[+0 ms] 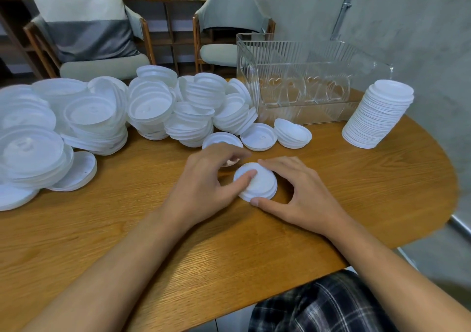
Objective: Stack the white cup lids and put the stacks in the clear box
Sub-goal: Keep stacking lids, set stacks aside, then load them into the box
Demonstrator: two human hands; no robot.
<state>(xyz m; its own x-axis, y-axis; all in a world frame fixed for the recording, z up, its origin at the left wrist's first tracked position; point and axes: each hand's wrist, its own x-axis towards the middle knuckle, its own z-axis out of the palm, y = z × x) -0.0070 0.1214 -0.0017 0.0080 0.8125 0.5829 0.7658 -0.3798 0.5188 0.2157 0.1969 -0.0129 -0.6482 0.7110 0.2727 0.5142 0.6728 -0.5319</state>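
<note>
A short stack of white lids (258, 183) sits on the wooden table (356, 191) between the two hands. It stands domed side up with the rims down, so its axis is upright. The right hand (303, 194) pinches it, fingers along the far rim and thumb against the near rim. The left hand (204, 178) lays its thumb flat on the top lid. Its fingers are curled in beyond the stack, and I cannot tell whether they hold anything.

Bare wood lies on the near side of both hands, up to the table's front edge. More open wood stretches out from the right hand to a tall stack of lids (379, 115), which stands close to the table's rounded edge. In this view its top sits farther right than its foot.

Just past the left fingertips lies a single lid (219, 139), partly hidden by them. Beside that are an upturned lid (258, 136) and a few nested lids (293, 132), tilted. Out from the left hand the heap of loose lids (114, 112) crowds the far half of the table and runs off the view.

Beyond the right hand stands the clear box (305, 112), ribbed and open-topped, with its long side running across. Heart-cut dividers stand in it; no lids show inside.
</note>
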